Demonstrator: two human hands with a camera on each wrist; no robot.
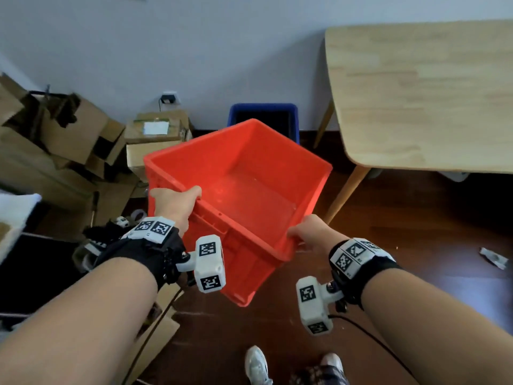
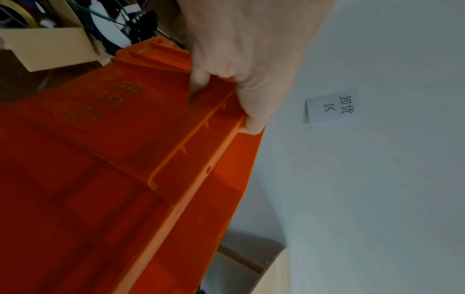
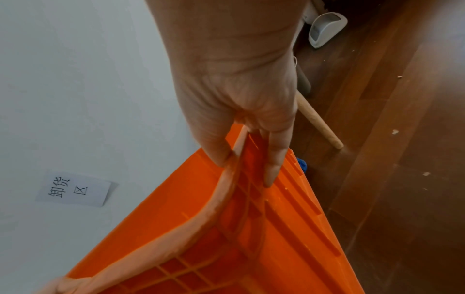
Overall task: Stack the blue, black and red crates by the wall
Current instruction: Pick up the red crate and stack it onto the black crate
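An empty red crate (image 1: 249, 173) hangs tilted in the air in front of me, held by its near rim. My left hand (image 1: 177, 202) grips the rim at the near left corner; in the left wrist view its fingers (image 2: 241, 83) curl over the red crate's rim (image 2: 191, 143). My right hand (image 1: 308, 232) grips the near right corner, with the fingers (image 3: 274, 159) under the red crate's lip (image 3: 241, 208). Behind the crate a blue crate (image 1: 263, 109) stands on the floor against the wall, and something black sits inside it (image 1: 263, 118).
A pile of cardboard boxes (image 1: 69, 140) fills the floor at the left. A wooden table (image 1: 422, 93) stands at the right, one leg (image 1: 347, 190) close to the crate. A paper label (image 2: 332, 106) is stuck on the wall. My shoes (image 1: 258, 365) stand on dark wooden flooring.
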